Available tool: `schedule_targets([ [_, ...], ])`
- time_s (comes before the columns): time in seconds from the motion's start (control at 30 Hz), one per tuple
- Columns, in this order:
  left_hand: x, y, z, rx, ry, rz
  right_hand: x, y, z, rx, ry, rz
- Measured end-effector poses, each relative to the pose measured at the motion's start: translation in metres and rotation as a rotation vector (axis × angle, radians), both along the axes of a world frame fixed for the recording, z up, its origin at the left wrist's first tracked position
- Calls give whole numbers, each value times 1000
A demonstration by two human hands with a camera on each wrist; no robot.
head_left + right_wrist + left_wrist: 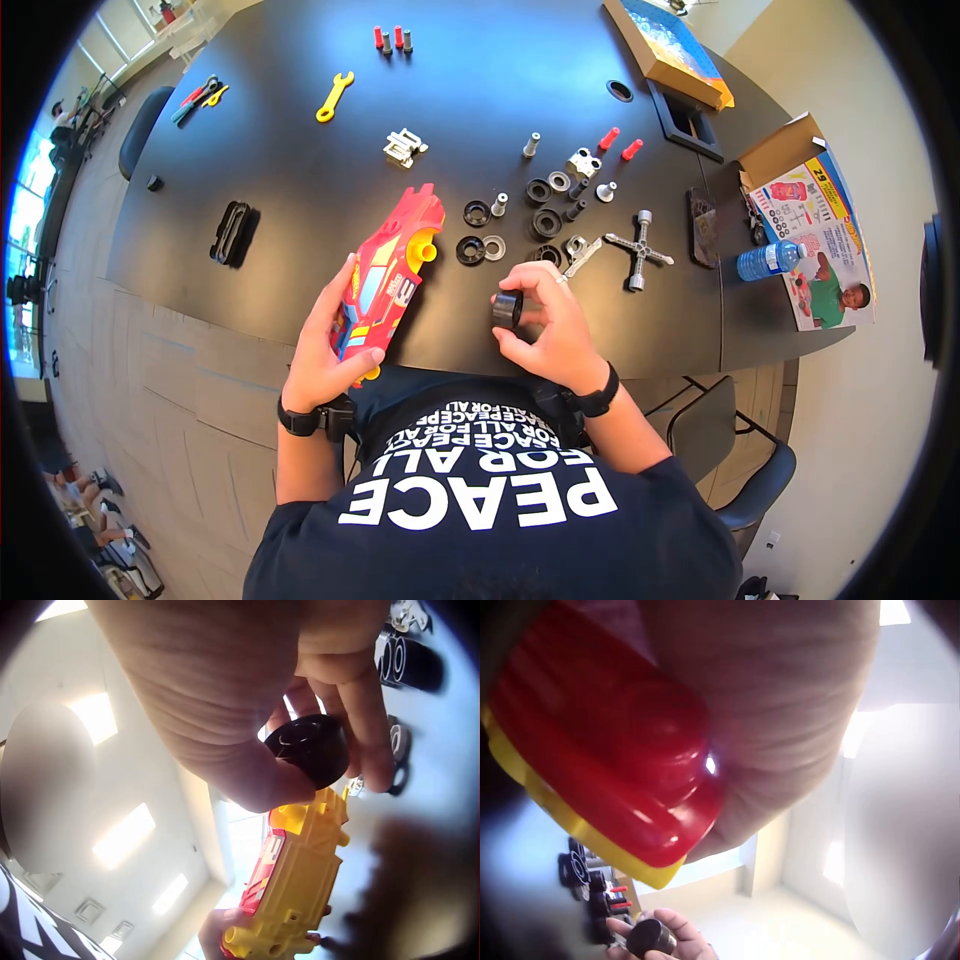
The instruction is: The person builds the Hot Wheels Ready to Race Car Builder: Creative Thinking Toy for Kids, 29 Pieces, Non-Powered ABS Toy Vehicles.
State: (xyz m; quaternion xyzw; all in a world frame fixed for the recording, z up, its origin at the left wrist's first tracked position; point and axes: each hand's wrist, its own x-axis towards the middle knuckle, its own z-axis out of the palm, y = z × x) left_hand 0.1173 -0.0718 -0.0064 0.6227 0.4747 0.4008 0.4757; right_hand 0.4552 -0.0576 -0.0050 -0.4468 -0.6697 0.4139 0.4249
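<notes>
In the head view my left hand [325,335] grips a red toy car body [385,275] with blue and yellow markings, tilted on its side above the table's near edge. Its yellow underside [296,889] faces the right wrist camera, with bare round axle stubs showing. My right hand [555,325] pinches a black toy wheel [507,309] between thumb and fingers, a short way right of the car. The wheel's hollow side [304,739] shows in the right wrist view. In the left wrist view the car's red end [622,742] fills the upper left, close against the palm.
Several black wheels [545,222], grey rings, pegs [531,145] and red bolts [609,138] lie beyond my right hand. A grey cross wrench [639,251] sits right of them. Farther off are a yellow wrench [335,97] and white part [405,147]. A water bottle [770,261] stands by the box [815,230].
</notes>
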Motion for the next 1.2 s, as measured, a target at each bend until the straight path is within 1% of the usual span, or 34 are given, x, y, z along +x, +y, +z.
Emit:
schedule_targets([
  [0.03,-1,-2,-1,-95,-233,-49,-2,-3,7,-20,93,27],
  [0.07,0,-6,5,-158,-286,-80,-2,-6,12,-4,138,26],
  [0.1,1,-7,6,-164,-287,-80,-1,-8,15,-10,137,25],
  [0.17,1,-4,6,-189,-310,-260,5,-12,21,82,207,45],
  [0.2,3,-1,5,-173,-312,-294,14,-14,30,156,40,61],
  [0.23,3,4,4,-177,-318,-291,16,-16,40,150,35,64],
  [0.3,5,15,6,-124,-192,-411,18,-19,53,346,-266,80],
  [0.33,8,17,9,-175,-160,-420,19,-25,52,258,-308,85],
  [0.37,10,19,10,-181,-168,-423,16,-26,51,250,-314,84],
  [0.43,16,25,10,-183,-110,-481,6,-23,49,395,-394,37],
  [0.5,19,27,8,-160,-93,-480,-1,-25,48,350,-401,22],
  [0.57,16,30,5,-83,-94,-520,-6,-22,48,435,-379,26],
  [0.7,13,30,3,-115,-123,-504,-2,-18,36,467,-363,96],
  [0.77,9,36,7,-258,-141,-547,2,-15,31,475,-343,99],
  [0.83,7,40,7,-275,-149,-562,5,-10,27,484,-325,95],
  [0.9,8,41,9,-289,-156,-589,8,-4,24,517,-436,128],
  [0.97,9,43,16,-411,-209,-565,8,-1,26,556,-486,78],
  [1.0,8,46,18,-408,-206,-569,10,1,24,513,-441,67],
  [1.07,-1,52,19,-319,-69,-631,10,3,20,414,-354,40],
  [1.1,-4,55,22,-319,-69,-631,10,2,19,414,-355,39],
  [1.17,-7,58,36,7,181,-647,8,-1,16,401,-363,55],
  [1.2,-2,52,46,56,271,-594,4,-2,14,419,-355,38],
])
